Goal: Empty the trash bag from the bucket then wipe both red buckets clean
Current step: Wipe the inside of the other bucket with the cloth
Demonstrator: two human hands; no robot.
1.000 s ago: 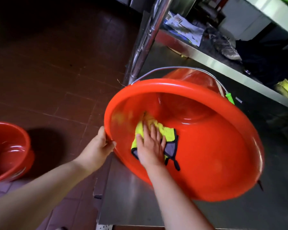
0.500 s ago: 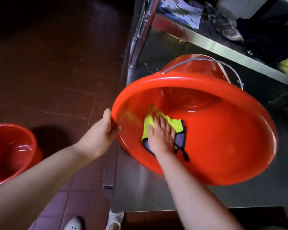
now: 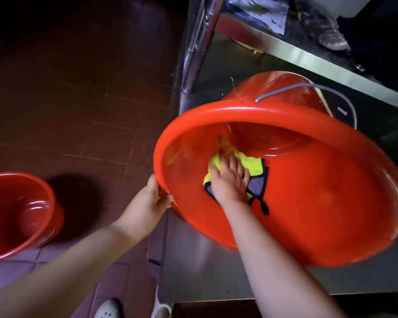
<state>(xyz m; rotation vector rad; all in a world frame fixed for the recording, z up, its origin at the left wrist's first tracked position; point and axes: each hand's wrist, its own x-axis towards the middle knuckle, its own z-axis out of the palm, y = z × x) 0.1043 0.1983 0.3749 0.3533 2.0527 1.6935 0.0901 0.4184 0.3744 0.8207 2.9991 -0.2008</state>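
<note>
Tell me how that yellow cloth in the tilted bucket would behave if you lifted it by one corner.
The yellow cloth would probably hang limp: it lies bunched under the right hand. It is likely light, since it follows the curve of the bucket wall. Its dark edge loop already dangles, so the loose ends would likely trail.

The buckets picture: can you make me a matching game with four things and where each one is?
Things:
1. left hand
2. right hand
3. yellow cloth
4. second red bucket

Places:
A. standing on the tiled floor
B. pressed flat on the cloth
C. inside the tilted red bucket
D. gripping the tilted bucket's rim

Pairs: 1-D, 2-B, 3-C, 4-A
</note>
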